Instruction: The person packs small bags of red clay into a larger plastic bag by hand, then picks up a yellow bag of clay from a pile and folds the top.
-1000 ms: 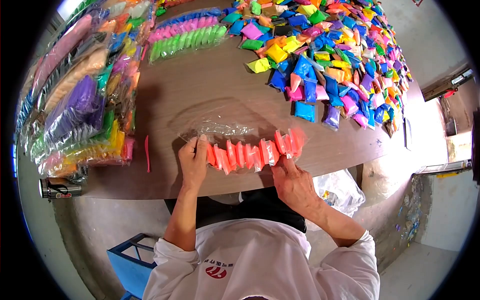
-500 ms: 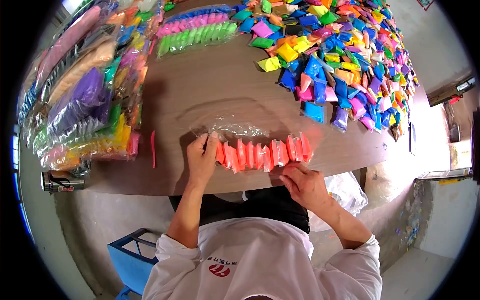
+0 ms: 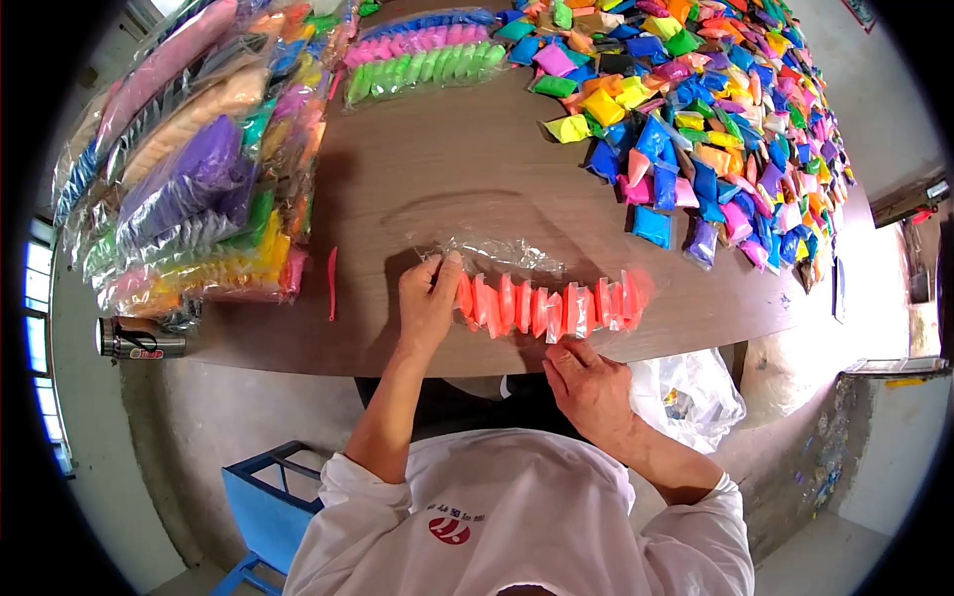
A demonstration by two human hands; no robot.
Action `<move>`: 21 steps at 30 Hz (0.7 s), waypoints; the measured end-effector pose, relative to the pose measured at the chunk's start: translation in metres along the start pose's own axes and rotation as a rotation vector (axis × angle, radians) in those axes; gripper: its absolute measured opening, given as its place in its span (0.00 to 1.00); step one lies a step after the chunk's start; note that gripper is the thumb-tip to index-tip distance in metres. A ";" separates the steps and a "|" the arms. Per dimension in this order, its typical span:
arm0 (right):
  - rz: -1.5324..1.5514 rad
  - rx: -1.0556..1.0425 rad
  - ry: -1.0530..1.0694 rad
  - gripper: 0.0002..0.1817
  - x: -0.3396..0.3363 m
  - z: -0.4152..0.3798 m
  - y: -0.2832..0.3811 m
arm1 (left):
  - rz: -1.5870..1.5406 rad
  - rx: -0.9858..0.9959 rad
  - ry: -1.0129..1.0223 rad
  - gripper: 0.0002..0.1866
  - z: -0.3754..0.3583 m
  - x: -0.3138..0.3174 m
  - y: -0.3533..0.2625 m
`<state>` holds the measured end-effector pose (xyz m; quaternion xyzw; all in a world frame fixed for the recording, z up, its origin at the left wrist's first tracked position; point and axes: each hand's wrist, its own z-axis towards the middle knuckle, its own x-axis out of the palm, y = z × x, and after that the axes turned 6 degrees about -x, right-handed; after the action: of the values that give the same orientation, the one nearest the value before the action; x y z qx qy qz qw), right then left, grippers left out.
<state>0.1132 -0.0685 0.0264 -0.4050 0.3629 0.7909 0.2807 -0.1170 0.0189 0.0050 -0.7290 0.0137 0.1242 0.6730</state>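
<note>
A clear plastic bag (image 3: 502, 254) lies near the table's front edge with a row of neon orange-red packets (image 3: 553, 308) standing side by side in it. At the row's left end, my left hand (image 3: 429, 303) is closed, thumb and forefinger pinching the bag's edge beside the first packet. My right hand (image 3: 588, 389) is below the row, its fingers curled together and tips touching the lower edge of a middle packet. Whether those fingertips grip a packet or the film is hidden.
Filled bags (image 3: 189, 189) of coloured packets are piled at the left. Another filled bag (image 3: 427, 65) lies at the back. Loose coloured packets (image 3: 706, 129) cover the right side. A pink stick (image 3: 332, 284), a steel flask (image 3: 141, 339) and a blue stool (image 3: 268, 507) are on my left.
My right hand has slid left along the row's lower edge, toward its middle. My left hand keeps its pinch at the left end. The whole view has shifted slightly.
</note>
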 end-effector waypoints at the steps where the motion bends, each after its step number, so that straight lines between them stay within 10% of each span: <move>1: -0.012 0.007 0.030 0.15 0.000 0.000 0.001 | 0.001 0.002 -0.002 0.24 0.000 0.000 0.001; 21: -0.023 0.063 -0.008 0.09 0.014 0.011 0.026 | 0.063 0.052 -0.027 0.23 -0.001 0.000 0.006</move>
<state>0.0824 -0.0730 0.0280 -0.3969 0.3819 0.7774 0.3037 -0.1177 0.0170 -0.0005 -0.7087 0.0310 0.1548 0.6877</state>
